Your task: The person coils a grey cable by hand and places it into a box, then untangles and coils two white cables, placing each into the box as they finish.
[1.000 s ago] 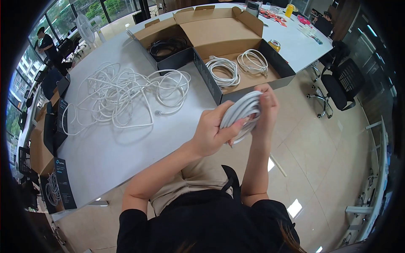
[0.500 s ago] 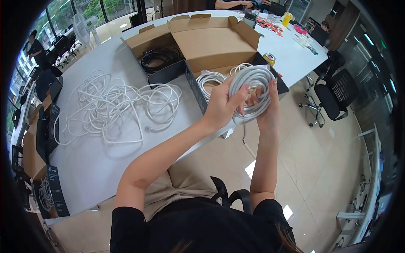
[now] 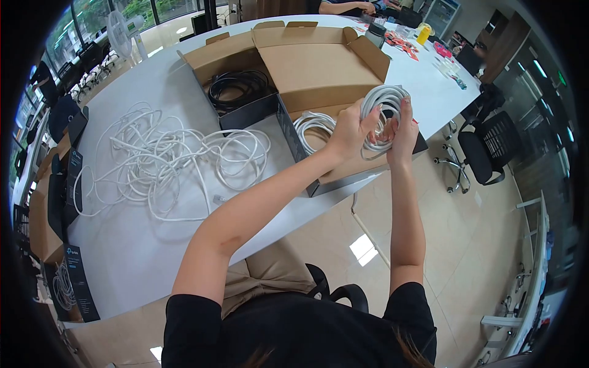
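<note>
A coil of pale grey cable (image 3: 384,98) is held between both hands above the right end of an open cardboard box (image 3: 319,61). My left hand (image 3: 354,130) grips the coil's left side, its fingers closed. On the right side of the coil, my right hand (image 3: 401,136) has its fingers wrapped round the loops. Inside the box, a white cable coil (image 3: 314,127) lies just left of my left hand. An adjoining open box (image 3: 248,112) contains a black cable coil (image 3: 238,89). Loose white cable (image 3: 162,159) is tangled on the table, left of the boxes.
The white table (image 3: 135,257) extends under the boxes. Another open box (image 3: 76,279) with cable stands at the left edge. A dark jar (image 3: 375,34), a yellow bottle (image 3: 423,35) and red items are farther back, near another person's arm (image 3: 346,7). An office chair (image 3: 488,144) stands right.
Both hands have moved the coil slightly right and up, over the box's right end. The view has shifted a little, and more of the white coil in the box now shows.
</note>
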### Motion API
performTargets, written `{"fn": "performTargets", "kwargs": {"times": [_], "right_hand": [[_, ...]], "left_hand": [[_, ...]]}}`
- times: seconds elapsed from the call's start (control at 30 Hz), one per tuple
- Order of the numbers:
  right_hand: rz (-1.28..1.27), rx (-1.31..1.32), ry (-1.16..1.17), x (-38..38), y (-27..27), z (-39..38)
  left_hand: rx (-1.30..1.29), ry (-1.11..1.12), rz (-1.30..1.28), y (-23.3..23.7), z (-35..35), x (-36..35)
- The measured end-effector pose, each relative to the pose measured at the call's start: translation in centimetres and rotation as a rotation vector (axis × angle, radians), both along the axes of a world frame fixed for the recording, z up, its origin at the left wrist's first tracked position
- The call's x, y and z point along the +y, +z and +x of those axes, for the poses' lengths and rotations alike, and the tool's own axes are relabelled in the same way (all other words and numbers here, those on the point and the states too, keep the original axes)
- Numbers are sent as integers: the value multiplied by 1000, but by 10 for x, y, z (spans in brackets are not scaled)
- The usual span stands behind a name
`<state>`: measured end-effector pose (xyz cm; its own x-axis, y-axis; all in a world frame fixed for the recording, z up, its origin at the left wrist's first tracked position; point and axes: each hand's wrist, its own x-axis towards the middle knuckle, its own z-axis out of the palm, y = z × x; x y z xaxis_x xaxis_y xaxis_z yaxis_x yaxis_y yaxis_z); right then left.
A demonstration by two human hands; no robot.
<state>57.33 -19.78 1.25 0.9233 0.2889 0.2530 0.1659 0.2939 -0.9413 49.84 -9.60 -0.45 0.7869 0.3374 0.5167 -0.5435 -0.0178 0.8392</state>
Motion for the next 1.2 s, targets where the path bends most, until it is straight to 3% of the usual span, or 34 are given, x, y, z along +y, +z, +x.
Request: {"fn": "performTargets", "kwargs": {"times": [0.07,0.17,0.27,0.3,0.4,0.5,0.6,0.63,0.7,0.73,0.77,0.9,0.97,1.07,1.2], "right_hand": [[-109,-9,-4,0,-5,17],[-309,2,9,-6,-16,45],[-510,78,82,-3,-22,55],[-569,19,79,-4,-25,63],[-838,-198,-16,-7,-25,82],[-1368,-387,-75,-4,-13,83],[-1276,-915,-317,-8,-25,87],[-1359,-823,-295,-7,-17,82],[-1189,-952,-228,-11,-11,81],[-1098,-1010,-195,-12,-9,78],[-1129,-952,-55,-14,3,67],[-1109,-962,83,-17,4,52],[-1064,-970,93,-14,5,37],[-895,-902,121,1,11,-8],[-724,-1068,130,30,13,-72]], "left_hand": [[19,-15,17,-10,12,8],[202,-87,237,-30,32,33],[209,91,386,-27,22,49],[188,210,442,-19,12,55],[146,206,520,3,-19,83],[180,153,511,9,-54,101],[245,242,673,14,-95,107],[231,249,654,16,-109,106],[205,263,614,20,-138,101],[103,357,701,26,-151,97],[0,452,787,34,-165,93],[-307,641,1041,76,-246,72],[-507,828,1005,94,-270,45],[-437,771,1095,96,-323,43],[-344,575,1217,115,-375,47]]}}
